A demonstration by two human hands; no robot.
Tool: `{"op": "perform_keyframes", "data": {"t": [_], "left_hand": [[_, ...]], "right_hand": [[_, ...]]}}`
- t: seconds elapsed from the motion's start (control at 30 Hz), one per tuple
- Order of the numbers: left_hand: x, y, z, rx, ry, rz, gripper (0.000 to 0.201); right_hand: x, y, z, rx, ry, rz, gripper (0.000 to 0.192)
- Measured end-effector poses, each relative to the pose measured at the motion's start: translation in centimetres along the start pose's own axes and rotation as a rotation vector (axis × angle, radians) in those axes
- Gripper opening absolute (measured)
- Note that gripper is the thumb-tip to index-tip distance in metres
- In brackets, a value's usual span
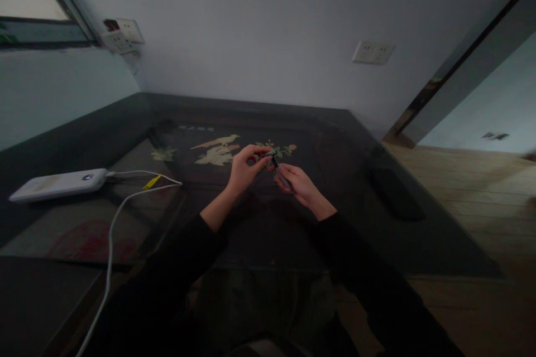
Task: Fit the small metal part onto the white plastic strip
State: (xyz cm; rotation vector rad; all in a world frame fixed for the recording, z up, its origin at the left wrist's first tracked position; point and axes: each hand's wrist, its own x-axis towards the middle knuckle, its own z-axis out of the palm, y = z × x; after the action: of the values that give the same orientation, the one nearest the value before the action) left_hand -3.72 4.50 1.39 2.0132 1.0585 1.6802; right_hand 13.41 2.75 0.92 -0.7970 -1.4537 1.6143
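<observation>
Holding a small slim object (274, 159) between both hands, I see it as a short dark stick with a greenish end toward my left fingers; it is too small and dim to tell more. It sits above the middle of the dark glass-topped table (377, 234), just over the inlaid bird and flower picture (218, 150).

Nearest me, my black sleeves (176, 268) run up from the bottom edge toward twelve o'clock, converging. My left hand (245, 170) is raised with the wrist bent, thumb and forefinger pinched on the greenish upper end. My right hand (299, 184) lies lower, at about four o'clock from the left, palm turned up and fingers curled around the dark lower end. The two hands nearly touch at the fingertips.

Out at nine o'clock a white power bank (56, 185) lies flat on the table, with a white cable (111, 234) looping from it back toward me and a yellow tag (151, 181) on the cable. At three o'clock a dark flat object (396, 195) rests on the glass. Farther off, wall sockets (372, 52) sit at one o'clock, and more sockets (123, 33) at eleven o'clock.
</observation>
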Motion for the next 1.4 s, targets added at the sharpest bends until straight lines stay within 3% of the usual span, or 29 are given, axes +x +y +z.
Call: {"op": "perform_keyframes", "data": {"t": [1.4], "left_hand": [[0.11, 0.34, -0.15, 0.084, 0.014, -0.03, 0.009]], "right_hand": [[0.01, 0.12, -0.08, -0.115, 0.062, -0.03, 0.034]]}}
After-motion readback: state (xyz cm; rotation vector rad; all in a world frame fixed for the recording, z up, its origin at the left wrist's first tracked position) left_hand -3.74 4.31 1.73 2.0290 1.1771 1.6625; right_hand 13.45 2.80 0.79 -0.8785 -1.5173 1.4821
